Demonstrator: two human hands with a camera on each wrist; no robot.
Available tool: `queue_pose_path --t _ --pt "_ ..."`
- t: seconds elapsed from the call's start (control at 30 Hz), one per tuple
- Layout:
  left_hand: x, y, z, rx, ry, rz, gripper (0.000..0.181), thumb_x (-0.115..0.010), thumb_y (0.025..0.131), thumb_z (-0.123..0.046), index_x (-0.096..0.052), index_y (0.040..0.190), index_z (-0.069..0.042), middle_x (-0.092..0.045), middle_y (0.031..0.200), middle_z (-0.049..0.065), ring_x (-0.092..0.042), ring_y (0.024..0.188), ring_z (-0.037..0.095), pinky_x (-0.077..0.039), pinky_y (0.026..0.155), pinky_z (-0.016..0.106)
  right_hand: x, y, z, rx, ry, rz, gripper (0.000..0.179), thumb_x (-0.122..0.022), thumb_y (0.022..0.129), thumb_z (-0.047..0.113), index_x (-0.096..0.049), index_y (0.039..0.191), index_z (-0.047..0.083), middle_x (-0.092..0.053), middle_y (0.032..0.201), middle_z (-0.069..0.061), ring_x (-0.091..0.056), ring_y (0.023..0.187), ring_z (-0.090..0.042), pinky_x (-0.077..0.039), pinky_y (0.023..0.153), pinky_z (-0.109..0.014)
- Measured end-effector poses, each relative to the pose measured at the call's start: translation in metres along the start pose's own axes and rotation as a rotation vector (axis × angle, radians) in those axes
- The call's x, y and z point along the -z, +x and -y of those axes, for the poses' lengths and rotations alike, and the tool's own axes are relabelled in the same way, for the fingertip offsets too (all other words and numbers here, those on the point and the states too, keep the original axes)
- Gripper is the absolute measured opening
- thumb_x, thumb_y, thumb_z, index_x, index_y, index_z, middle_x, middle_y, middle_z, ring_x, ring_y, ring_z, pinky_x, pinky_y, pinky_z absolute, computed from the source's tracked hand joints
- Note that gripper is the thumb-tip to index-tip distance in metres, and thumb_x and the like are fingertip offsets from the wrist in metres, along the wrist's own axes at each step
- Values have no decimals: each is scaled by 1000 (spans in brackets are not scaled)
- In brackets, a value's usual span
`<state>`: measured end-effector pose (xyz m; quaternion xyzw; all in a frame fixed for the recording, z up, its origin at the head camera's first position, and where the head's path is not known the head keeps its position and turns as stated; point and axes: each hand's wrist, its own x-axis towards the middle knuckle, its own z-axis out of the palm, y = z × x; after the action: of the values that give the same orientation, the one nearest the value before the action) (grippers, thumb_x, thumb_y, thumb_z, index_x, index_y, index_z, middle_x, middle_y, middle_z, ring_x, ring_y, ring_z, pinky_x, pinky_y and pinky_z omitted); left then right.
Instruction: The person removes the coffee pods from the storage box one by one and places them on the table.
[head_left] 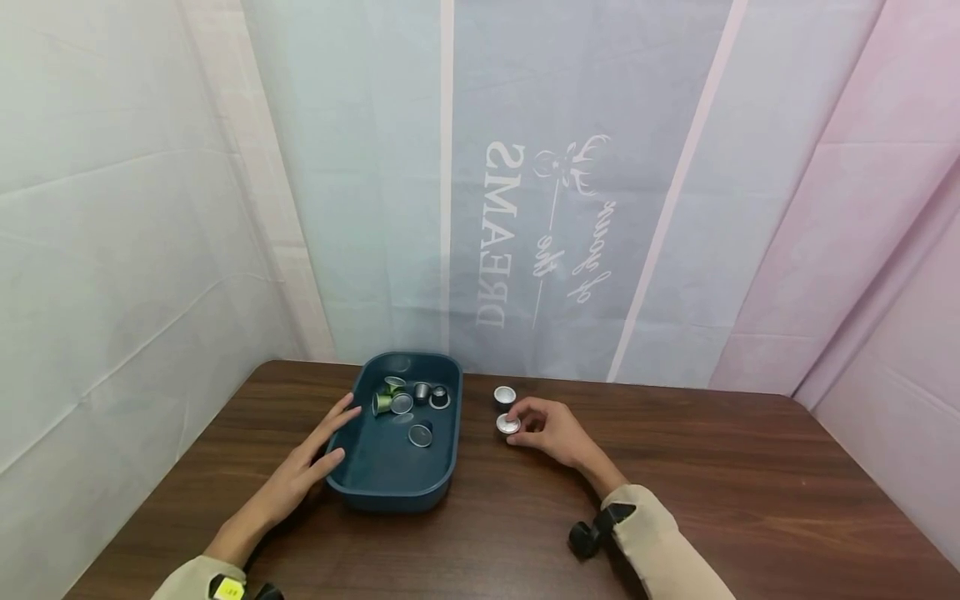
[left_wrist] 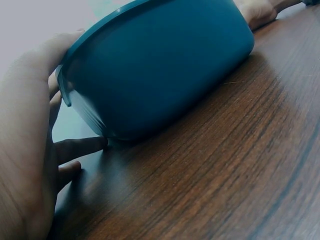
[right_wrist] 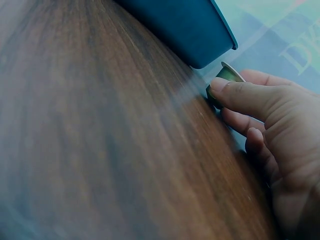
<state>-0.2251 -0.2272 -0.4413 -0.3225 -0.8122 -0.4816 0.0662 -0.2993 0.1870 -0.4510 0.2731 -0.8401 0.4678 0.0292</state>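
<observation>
A blue-green plastic tub (head_left: 393, 481) stands on the table with several coffee capsules in it, among them a green one (head_left: 382, 404) and a dark grey one (head_left: 422, 392). Against the tub's left side rests my left hand (head_left: 294, 479), fingers stretched along the wall and rim. To the right of the tub, my right hand (head_left: 551, 431) pinches a coffee capsule (head_left: 507, 424) between thumb and fingers, its silver lid facing up. Its green side (right_wrist: 227, 75) shows in the right wrist view, low over the wood. Just behind it stands another silver-topped capsule (head_left: 505, 395).
The brown wooden table (head_left: 735, 492) reaches back to a hanging cloth (head_left: 390, 183) with printed lettering. More cloth hangs at the left and right sides. A black strap with a small device (head_left: 592, 533) sits on the right wrist.
</observation>
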Motion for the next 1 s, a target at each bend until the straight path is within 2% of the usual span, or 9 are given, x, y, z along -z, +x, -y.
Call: queue_pose_path --t 0.33,0.5,0.67,0.83,1.0 --pt "-1 -1 0 4 2 0 57 -42 99 -2 -28 152 -19 -8 160 6 -8 143 9 -13 95 76 0 -2 4 4 3 12 27 -82 76 16 -67 99 16 -66 84 -1 -62 73 -19 -48 64 -30" --pt "0 -1 0 3 0 -1 57 -42 99 -2 -28 151 -20 -8 160 7 -7 143 9 -13 95 76 4 -6 29 11 25 27 27 -80 77 7 -67 100 6 -66 88 -10 -61 75 -27 -48 65 -32" --pt "-1 0 0 8 0 -1 56 -42 99 -2 -28 152 -18 -8 160 7 -7 143 7 -13 95 76 7 -8 42 7 13 33 27 -80 77 5 -67 100 4 -65 89 -12 -61 75 -27 -49 66 -31" --pt "-1 0 0 11 4 -3 56 -42 99 -3 -28 152 -18 -8 160 8 -7 143 10 -13 95 76 6 -7 39 8 18 27 26 -80 77 5 -67 100 4 -66 86 -12 -62 74 -25 -49 65 -30" --pt "-1 0 1 1 10 -8 57 -42 99 -2 -29 151 -19 -9 159 14 -8 144 26 -12 94 77 1 -2 15 12 0 7 27 -82 75 9 -68 99 10 -66 83 -6 -62 71 -22 -48 62 -29"
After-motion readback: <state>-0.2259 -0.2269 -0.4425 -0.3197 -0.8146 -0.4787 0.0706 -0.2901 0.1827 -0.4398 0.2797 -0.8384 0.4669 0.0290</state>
